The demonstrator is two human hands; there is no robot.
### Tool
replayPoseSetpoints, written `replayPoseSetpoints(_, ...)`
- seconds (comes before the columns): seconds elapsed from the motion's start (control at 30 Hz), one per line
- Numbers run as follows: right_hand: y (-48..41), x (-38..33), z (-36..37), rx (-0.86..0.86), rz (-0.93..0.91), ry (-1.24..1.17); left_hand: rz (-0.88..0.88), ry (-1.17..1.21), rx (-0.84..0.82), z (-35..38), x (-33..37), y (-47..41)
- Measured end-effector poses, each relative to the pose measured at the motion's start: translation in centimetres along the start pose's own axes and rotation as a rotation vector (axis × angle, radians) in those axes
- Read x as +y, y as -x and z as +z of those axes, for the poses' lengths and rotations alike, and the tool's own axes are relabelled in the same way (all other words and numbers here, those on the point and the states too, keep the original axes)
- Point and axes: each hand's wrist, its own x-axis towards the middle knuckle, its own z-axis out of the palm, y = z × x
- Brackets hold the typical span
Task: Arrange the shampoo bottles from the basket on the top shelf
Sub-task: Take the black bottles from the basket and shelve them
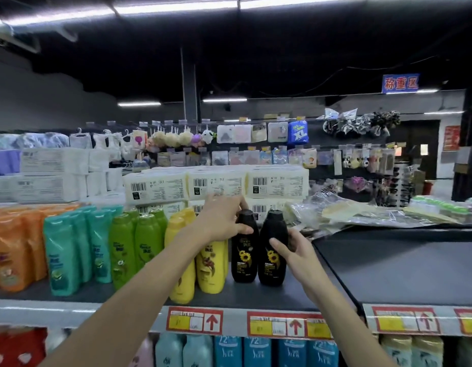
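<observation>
Left hand [224,221] grips 1 black bottle [244,250], right hand [290,250] holds the other black bottle [272,252]; both stand right of the yellow bottles [211,266]; a nudge could topple these

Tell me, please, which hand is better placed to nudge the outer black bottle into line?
Probably the right hand: its fingers already wrap the outer black bottle, next to bare shelf. The left hand is busy on the inner black bottle, beside the yellow bottles.
</observation>
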Motion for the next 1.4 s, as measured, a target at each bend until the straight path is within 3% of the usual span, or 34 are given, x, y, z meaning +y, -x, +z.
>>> replayPoseSetpoints(0.83, -1.5, 1.0, -0.1, -0.068, 0.087, 0.017, 0.004, 0.126, -0.282, -1.6, -0.7, -2.2)
replayPoseSetpoints(1.4, -0.9, 1.6, 0.0, -0.075, 0.126, -0.015, -0.002, 0.149, -0.242, -0.5, -0.9, -2.4)
